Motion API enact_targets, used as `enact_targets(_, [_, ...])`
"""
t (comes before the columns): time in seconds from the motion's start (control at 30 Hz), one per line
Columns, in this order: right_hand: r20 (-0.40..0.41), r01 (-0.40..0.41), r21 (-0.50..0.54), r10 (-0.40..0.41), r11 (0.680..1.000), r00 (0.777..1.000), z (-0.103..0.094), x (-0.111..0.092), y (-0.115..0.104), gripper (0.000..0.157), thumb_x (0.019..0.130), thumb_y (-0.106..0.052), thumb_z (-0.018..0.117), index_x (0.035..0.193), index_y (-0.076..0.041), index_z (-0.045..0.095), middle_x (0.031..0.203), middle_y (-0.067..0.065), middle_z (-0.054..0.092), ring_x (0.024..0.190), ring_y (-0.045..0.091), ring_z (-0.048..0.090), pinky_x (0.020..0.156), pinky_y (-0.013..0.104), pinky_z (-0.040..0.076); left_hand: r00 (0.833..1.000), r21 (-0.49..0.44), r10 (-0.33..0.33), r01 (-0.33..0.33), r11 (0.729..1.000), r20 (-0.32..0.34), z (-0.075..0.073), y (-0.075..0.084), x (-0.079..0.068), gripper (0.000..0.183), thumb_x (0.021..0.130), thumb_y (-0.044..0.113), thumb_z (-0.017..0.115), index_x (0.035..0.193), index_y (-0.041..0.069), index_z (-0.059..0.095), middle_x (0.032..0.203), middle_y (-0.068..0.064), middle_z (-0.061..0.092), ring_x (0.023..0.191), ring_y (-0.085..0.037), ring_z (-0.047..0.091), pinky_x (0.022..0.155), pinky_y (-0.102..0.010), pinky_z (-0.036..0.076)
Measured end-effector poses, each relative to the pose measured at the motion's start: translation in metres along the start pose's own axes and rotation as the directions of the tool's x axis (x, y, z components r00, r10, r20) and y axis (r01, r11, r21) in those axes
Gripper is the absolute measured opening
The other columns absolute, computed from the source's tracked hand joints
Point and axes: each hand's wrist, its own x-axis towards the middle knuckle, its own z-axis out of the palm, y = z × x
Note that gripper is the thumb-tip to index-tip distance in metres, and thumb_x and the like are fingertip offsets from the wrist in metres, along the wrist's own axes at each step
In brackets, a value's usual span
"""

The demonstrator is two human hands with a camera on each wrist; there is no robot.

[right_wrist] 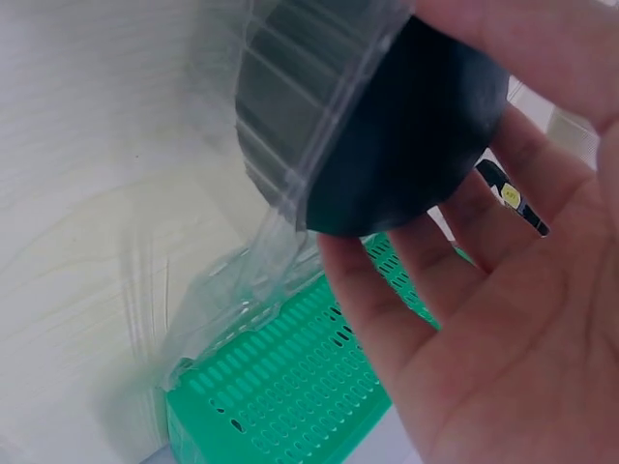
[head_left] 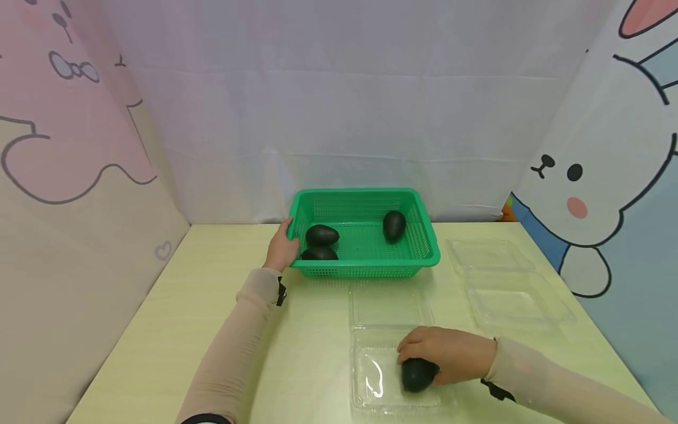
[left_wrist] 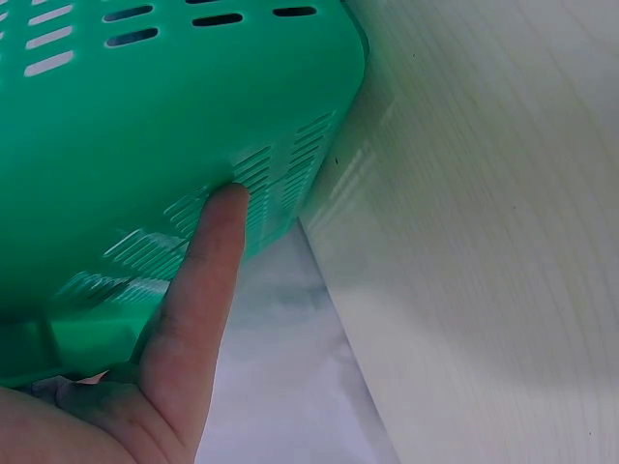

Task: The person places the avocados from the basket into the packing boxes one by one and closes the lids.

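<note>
My right hand [head_left: 442,351] holds a dark avocado [head_left: 416,375] from above, inside the near half of an open clear plastic clamshell box [head_left: 365,353]. In the right wrist view, my fingers and thumb are around the avocado [right_wrist: 406,135], and the clear box wall overlaps part of it. My left hand [head_left: 281,247] grips the left rim of a green plastic basket [head_left: 365,268]. One finger lies straight along the basket's slotted outer wall [left_wrist: 126,184] in the left wrist view. Three more avocados lie in the basket, two at the left and one [head_left: 394,226] at the right.
A second open clear clamshell box [head_left: 508,294] lies on the right side of the pale wooden table [head_left: 175,330]. Behind the basket hangs a white curtain [head_left: 344,118]. Cartoon-printed sheets flank the table on both sides.
</note>
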Motion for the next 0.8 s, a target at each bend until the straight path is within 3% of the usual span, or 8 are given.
enact_targets(0.3, [0.024,-0.039,0.012,0.038,0.999,0.999,-0.0009,-0.0014,-0.0013,0.056,0.072,-0.015,0.085,0.122,-0.018,0.062,0.126,-0.003,0.058,0.115,0.014,0.054,0.094,0.031,0.047,1.000,0.009,0.003,-0.003,1.000,-0.006,0.0000,-0.0004,-0.0001,0.066,0.093,0.010,0.040,0.156,0.017,0.020,0.154,-0.018,0.031,0.106,-0.035,0.047,0.089,-0.048,0.039])
enact_targets(0.8, [0.081,-0.133,0.080,0.126,0.988,0.989,-0.0056,0.0017,-0.0043,0.047,0.081,-0.030,0.078,0.124,-0.022,0.062,0.127,-0.006,0.056,0.116,0.011,0.053,0.093,0.029,0.046,1.000,0.003,0.002,-0.002,1.000,-0.011,0.0010,-0.0025,0.0008,0.067,0.093,0.010,0.040,0.156,0.018,0.020,0.152,-0.019,0.034,0.098,-0.034,0.048,0.082,-0.045,0.040])
